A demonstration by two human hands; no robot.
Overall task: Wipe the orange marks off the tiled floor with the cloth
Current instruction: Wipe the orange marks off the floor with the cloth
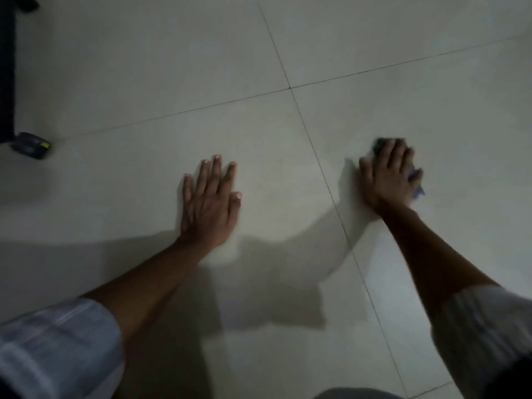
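The left hand (208, 203) lay flat on the pale tiled floor (288, 47), left of the right hand (387, 178), which pressed a blue cloth (416, 180) down.

blue cloth (416, 182), pale grey tiled floor (144, 67)

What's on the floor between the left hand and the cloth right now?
Only bare tile crossed by one grout line, per the head view; no orange marks show there. The left hand lies flat; the right hand presses the cloth.

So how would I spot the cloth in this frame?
Start at the cross where the pale floor tiles' grout lines meet, then drop to the tile below and right. The dark bluish cloth peeks from under the right hand; the left hand covers nothing.
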